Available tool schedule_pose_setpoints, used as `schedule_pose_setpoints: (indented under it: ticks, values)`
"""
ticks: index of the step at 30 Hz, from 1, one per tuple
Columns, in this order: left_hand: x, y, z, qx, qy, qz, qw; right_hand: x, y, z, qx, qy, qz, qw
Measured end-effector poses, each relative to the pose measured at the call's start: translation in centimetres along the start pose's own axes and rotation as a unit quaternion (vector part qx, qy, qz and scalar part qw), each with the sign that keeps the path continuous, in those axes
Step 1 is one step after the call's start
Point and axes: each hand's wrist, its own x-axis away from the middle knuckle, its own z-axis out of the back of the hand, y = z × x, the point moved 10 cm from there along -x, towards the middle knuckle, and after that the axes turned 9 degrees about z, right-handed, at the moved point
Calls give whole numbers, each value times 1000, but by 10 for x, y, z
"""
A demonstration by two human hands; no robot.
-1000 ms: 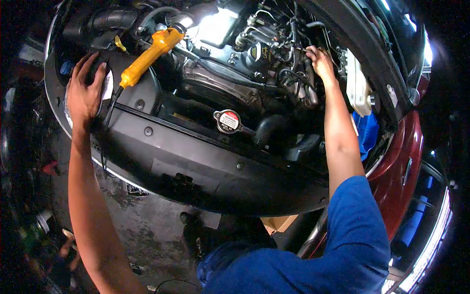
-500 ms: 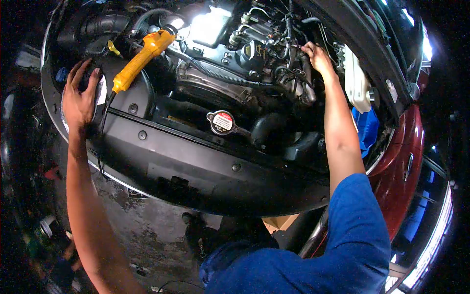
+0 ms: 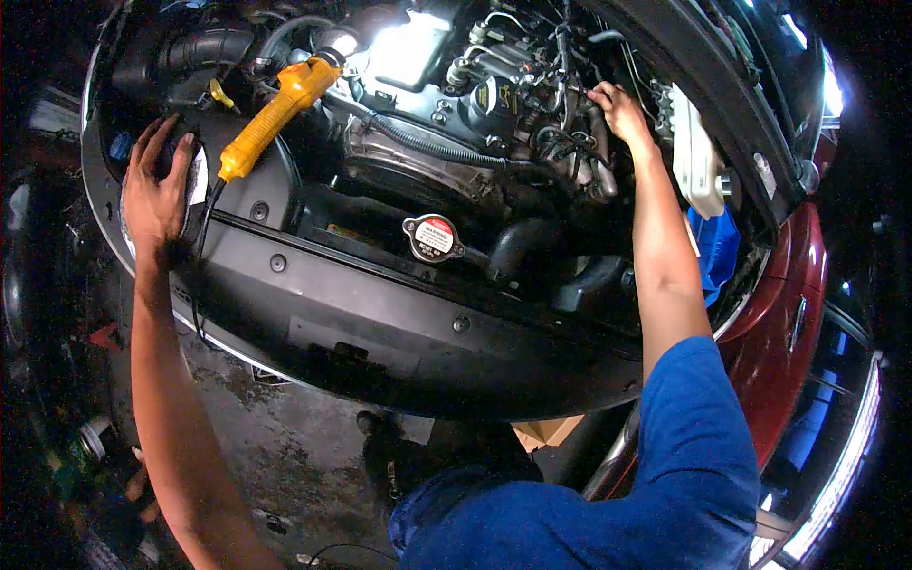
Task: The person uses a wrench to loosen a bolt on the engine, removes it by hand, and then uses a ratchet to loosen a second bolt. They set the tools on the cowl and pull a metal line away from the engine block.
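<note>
My left hand rests with spread fingers on the front left corner of the engine bay, next to a white patch and a yellow work lamp. Over the right side of the engine, my right hand has its fingers closed in a pinch beside hoses and wiring. What it holds is too small to make out. The black oil filler cap lies to the left of that hand. A radiator cap with a red and white label sits near the front panel.
A black front panel spans the near edge of the bay. To the right are a white reservoir, a blue object and the red fender. The lamp's cable hangs over the panel edge. A cardboard piece lies below.
The view has shifted very slightly. Both hands keep nearly the same places and poses.
</note>
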Motion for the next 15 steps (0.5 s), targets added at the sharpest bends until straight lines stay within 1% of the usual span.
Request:
schedule_pose_setpoints:
  ticks: [5,8,11,14,15]
  values:
    - [-1,-3,0,-2,5,-4,1000,0,-3,3,-31,6,-2,999]
    - [0,0,2,3,3,-4,1000,0,1,1,-16,21,12,1000]
    - [0,0,2,6,3,-5,1000,1,-6,2,1,18,51,999]
    - [-1,-2,0,6,4,-6,1000,0,-3,-2,29,1,43,999]
    - [-1,-2,0,8,3,-3,1000,0,-8,1,24,8,56,998]
